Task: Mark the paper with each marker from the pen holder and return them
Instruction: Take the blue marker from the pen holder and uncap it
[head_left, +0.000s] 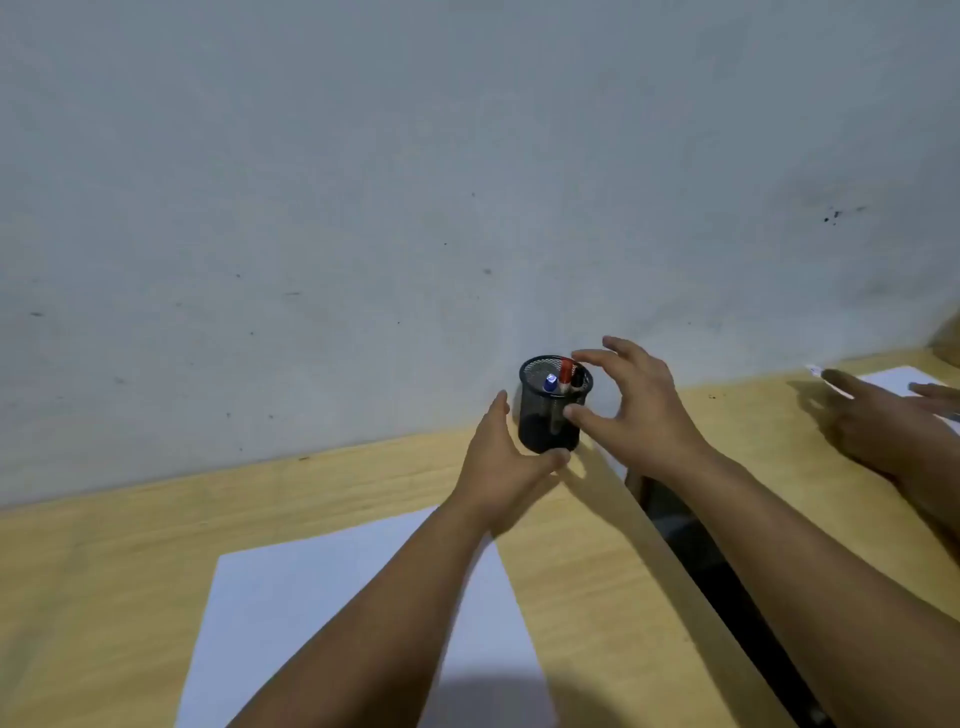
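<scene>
A black mesh pen holder (545, 426) stands on the wooden desk close to the wall. Three markers stick up in it: a blue-capped one (549, 384), a red one (564, 373) and a black one (575, 375). My left hand (506, 467) is cupped around the holder's left side and base, thumb and fingers touching it. My right hand (631, 410) hovers at the holder's right with fingers spread, the fingertips near the rim and the thumb by the wall of the holder. A white sheet of paper (311, 613) lies in front, partly under my left forearm.
The grey wall rises right behind the holder. A dark gap (691, 551) separates my desk from a second desk on the right. There, another person's hand (883, 421) rests by a white sheet (893, 382).
</scene>
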